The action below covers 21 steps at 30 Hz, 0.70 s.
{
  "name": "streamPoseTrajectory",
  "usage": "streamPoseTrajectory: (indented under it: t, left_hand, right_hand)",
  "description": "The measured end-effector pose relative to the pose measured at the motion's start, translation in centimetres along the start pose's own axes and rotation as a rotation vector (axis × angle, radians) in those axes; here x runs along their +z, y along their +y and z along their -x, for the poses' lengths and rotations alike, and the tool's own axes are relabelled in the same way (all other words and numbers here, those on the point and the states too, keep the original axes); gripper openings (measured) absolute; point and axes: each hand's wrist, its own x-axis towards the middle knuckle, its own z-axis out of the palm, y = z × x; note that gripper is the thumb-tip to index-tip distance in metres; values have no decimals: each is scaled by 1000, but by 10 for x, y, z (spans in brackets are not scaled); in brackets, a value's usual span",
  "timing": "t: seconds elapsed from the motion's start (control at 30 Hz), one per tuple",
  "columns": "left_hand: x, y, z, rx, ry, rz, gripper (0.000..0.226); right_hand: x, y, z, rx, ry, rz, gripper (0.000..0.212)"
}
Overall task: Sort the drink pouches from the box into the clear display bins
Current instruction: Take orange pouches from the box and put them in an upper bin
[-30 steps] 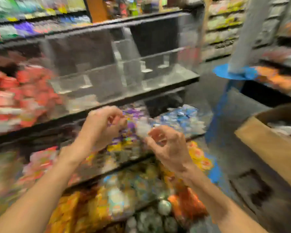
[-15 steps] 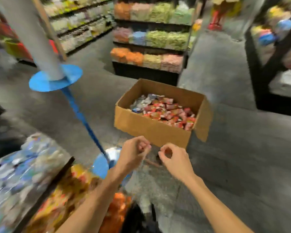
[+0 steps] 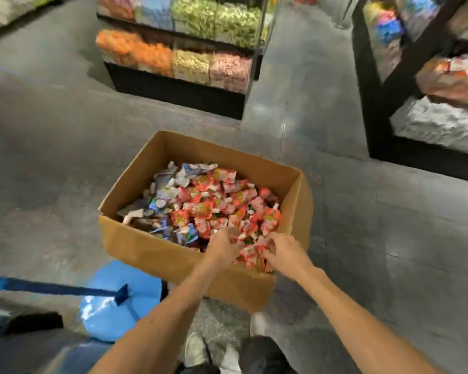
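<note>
An open cardboard box [image 3: 152,252] stands on the grey floor in front of me. Red drink pouches [image 3: 214,206] fill its right and middle, and blue-and-white pouches [image 3: 162,195] lie along its left side. Both my hands reach into the near right corner of the box. My left hand [image 3: 223,248] has curled fingers dug in among the red pouches; blur hides whether it holds one. My right hand [image 3: 285,253] curls its fingers round a small bunch of red pouches [image 3: 251,259] between the two hands.
A blue round stand base [image 3: 111,311] with a blue bar [image 3: 52,288] sits at the lower left. A display unit of clear bins [image 3: 184,60] stands behind the box, with a black shelf unit [image 3: 427,122] at right. My shoes [image 3: 195,349] are just below the box.
My view swung from the shelves down to the box. Both hands, held together in the air before, have dropped into the box's near right corner among the red pouches.
</note>
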Motion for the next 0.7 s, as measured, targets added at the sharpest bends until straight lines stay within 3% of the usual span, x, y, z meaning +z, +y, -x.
streamPoseTrajectory:
  t: [0.13,0.33,0.53,0.7]
  left_hand:
    - [12,-20,-64,-151,-67,-72,47]
    - [48,-58,-129,-359,-142,-272,79]
    - [77,-85,-160,-474,-134,-435,89]
    - [95,-97,-169,-483,-75,-514,76]
  right_hand:
    - [-10,23,-91,-87,-140,197,8]
    - [4,52,-215,-252,-430,508,12]
    - [21,69,-275,-357,-612,763,57]
    - [29,79,-295,-439,-659,847,76]
